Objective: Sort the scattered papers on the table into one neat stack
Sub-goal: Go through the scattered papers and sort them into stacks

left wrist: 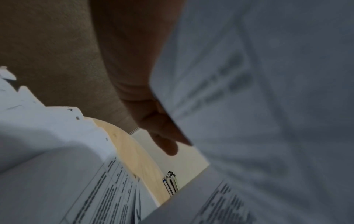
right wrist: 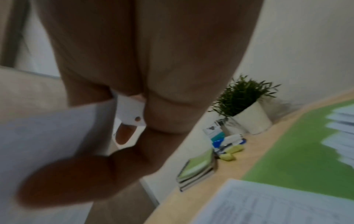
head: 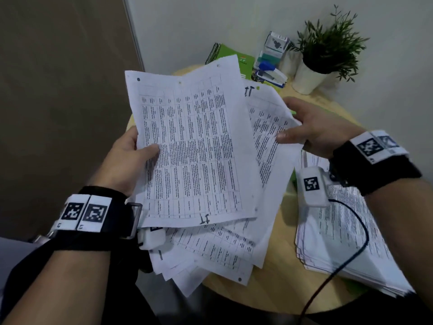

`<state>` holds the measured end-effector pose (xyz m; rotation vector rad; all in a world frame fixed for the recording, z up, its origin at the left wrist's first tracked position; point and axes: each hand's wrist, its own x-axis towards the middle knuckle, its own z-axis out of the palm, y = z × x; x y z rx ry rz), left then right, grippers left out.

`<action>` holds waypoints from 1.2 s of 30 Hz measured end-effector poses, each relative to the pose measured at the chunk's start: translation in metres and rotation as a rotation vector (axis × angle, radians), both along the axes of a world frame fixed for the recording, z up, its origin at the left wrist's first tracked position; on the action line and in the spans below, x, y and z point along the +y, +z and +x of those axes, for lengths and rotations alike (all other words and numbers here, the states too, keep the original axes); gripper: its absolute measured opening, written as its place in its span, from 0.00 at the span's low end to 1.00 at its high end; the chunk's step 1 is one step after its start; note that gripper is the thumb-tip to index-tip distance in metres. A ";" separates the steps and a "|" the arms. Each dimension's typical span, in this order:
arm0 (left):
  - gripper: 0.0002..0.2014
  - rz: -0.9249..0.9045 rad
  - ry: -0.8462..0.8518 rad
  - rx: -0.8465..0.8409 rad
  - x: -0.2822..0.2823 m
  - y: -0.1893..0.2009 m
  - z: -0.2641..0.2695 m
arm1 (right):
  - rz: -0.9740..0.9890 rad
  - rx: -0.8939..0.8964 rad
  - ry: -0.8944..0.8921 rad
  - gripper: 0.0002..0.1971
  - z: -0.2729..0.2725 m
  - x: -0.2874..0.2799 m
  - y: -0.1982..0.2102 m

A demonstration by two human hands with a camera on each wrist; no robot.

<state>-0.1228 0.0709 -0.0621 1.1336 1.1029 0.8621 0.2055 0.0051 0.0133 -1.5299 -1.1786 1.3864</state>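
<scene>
My left hand [head: 131, 156] pinches a printed sheet with a table on it [head: 189, 146], thumb on top, raised above the table. The same sheet [left wrist: 258, 106] fills the left wrist view beside my left hand [left wrist: 161, 133]. My right hand [head: 304, 127] pinches a second printed sheet [head: 267, 137] just behind and right of the first; the right wrist view shows my right hand [right wrist: 107, 151] gripping this second sheet [right wrist: 47, 144]. A loose pile of papers [head: 210, 249] lies under both sheets. A tidier stack [head: 339, 242] sits at the right.
The round wooden table [head: 278, 289] carries a green spiral notebook [head: 234, 59], a stapler and small boxes [head: 271, 66] and a potted plant [head: 325, 55] at the back by the wall. A black cable [head: 346, 252] runs over the right stack.
</scene>
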 end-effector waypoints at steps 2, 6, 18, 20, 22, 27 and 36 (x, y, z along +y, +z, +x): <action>0.19 0.012 -0.054 0.012 -0.001 -0.002 0.001 | -0.008 0.038 0.101 0.46 -0.006 0.002 0.011; 0.20 0.038 -0.172 0.057 -0.006 -0.004 0.006 | 0.000 0.080 0.215 0.45 -0.017 0.007 0.019; 0.20 0.016 0.030 0.047 0.002 -0.012 0.002 | -0.174 -0.719 -0.323 0.26 0.018 0.037 -0.059; 0.20 0.048 0.057 0.064 0.002 -0.011 0.004 | -0.406 -1.071 -0.208 0.30 0.022 0.034 -0.080; 0.19 0.066 0.078 0.069 0.003 -0.012 0.004 | -0.516 -1.176 -0.203 0.33 0.014 0.027 -0.097; 0.17 0.069 0.136 0.086 0.007 -0.017 0.002 | -0.575 -1.266 -0.308 0.44 0.009 0.025 -0.113; 0.19 0.053 0.130 0.039 0.009 -0.017 0.002 | -0.282 -0.835 -0.589 0.34 0.025 0.022 -0.103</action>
